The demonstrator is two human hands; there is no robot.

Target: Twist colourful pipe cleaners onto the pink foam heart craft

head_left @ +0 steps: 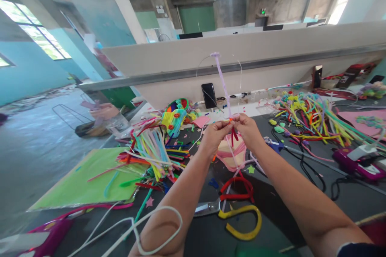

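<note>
Pinching in both hands' fingers (223,129) a lilac stem (222,82) and red strips (234,135) above the bench (208,237), perhaps risking a bent stem from its long unsupported top, or a dropped strip from uneven pressure.

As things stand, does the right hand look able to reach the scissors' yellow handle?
Probably yes: the yellow handle lies uncovered between the forearms. However, the right hand seems to pinch the lilac stem, so it would likely need to let go first.
</note>
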